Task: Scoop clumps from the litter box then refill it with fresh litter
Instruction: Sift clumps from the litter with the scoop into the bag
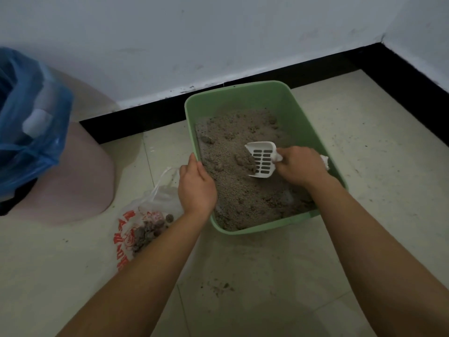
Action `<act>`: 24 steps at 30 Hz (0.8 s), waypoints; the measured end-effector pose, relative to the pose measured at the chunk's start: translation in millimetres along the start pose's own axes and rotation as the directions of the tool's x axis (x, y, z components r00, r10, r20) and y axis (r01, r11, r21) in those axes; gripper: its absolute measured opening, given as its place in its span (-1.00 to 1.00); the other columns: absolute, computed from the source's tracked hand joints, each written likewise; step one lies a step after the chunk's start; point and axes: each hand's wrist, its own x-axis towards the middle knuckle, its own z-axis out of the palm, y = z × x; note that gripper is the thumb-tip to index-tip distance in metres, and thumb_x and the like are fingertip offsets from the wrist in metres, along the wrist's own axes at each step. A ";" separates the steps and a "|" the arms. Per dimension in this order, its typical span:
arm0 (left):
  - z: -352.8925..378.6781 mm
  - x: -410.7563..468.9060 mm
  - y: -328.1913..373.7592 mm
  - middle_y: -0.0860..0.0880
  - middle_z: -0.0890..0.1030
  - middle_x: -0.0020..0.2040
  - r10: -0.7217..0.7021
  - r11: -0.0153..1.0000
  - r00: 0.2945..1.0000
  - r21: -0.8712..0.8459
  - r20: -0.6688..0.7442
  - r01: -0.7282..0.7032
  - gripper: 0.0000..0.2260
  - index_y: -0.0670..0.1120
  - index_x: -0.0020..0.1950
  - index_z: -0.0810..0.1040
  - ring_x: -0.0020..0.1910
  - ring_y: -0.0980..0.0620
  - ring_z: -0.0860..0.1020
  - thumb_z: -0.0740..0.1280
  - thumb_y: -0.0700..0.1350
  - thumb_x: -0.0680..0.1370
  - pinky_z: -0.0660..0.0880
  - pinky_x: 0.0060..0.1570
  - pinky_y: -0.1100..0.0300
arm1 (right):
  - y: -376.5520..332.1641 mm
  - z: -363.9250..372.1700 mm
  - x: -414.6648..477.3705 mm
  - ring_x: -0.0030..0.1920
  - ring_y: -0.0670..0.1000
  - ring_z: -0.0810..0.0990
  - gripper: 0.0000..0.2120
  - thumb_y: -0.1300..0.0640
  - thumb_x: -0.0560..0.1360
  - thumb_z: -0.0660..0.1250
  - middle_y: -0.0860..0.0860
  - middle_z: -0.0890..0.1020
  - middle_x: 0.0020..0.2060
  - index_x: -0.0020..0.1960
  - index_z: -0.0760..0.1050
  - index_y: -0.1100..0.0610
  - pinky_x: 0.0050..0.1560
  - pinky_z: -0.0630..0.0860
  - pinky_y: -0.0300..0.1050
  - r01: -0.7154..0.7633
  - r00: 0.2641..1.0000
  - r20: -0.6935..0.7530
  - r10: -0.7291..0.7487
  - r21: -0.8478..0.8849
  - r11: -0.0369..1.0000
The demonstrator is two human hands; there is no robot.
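Head view: the green litter box (243, 98) sits on the tiled floor (364, 166) close to the black skirting, its far short side toward the wall. The left hand (196, 188) grips the box's left rim near the near-left corner, thumb over the edge. This probably keeps the box from sliding while the other hand digs. The right hand (300, 166) is wrapped round the handle of the white slotted scoop (262, 159), and the handle's end sticks out past the hand toward the right wall of the box. The scoop lies low over the grey litter (230, 190) in the middle of the box, its mouth turned left with a clump (245, 161) at its lip, so the loose grains can fall through the slots.

More lumps show near the far-right corner and along the left side, so the scooping looks partly done and the refill not begun. No fresh litter is in view.

Just beside the box's left side, on the floor, lies a clear plastic bag (126, 229) with red print, open and holding dark clumps (148, 232), placed within a short swing of the scoop. Whether the left hand also touches its handle I cannot tell. Further left stands a bin with a blue liner (31, 122) on something pink (80, 181). Spilt grains (218, 287) dot the floor in front of the box's near side
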 end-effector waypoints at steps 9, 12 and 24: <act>-1.3 -1.6 1.8 -0.15 0.46 0.28 -0.020 0.998 1.000 -0.054 0.009 0.020 -0.60 -0.10 0.54 0.26 0.12 -0.06 0.49 0.02 -0.06 0.70 0.28 -0.01 0.25 | -27.1 34.5 0.7 -0.09 0.21 0.60 -0.65 -0.03 0.63 0.17 0.21 0.65 -0.12 -0.04 0.59 0.20 -0.15 0.47 -0.04 -0.156 0.987 0.084 0.135 0.347 0.925; -1.7 -1.5 1.2 -0.15 0.46 0.29 -0.027 0.998 1.000 -0.048 0.014 0.027 -0.60 -0.10 0.54 0.26 0.17 -0.09 0.49 0.02 -0.07 0.70 0.26 0.00 0.27 | -42.0 48.2 -0.8 -0.12 0.21 0.59 -0.68 0.00 0.62 0.18 0.19 0.63 -0.19 -0.13 0.55 0.18 -0.16 0.46 -0.03 -0.194 0.981 0.078 0.178 0.456 0.868; -1.3 -1.0 -1.1 -0.15 0.46 0.32 -0.015 0.997 1.000 -0.079 0.022 0.016 -0.60 -0.10 0.53 0.27 0.24 -0.10 0.47 0.01 -0.05 0.70 0.31 0.11 0.20 | -23.8 33.0 -14.9 0.05 0.03 0.61 -0.68 0.06 0.55 0.37 0.01 0.69 0.03 0.30 0.57 -0.01 0.09 0.50 -0.08 -0.184 0.983 0.129 0.131 0.673 0.716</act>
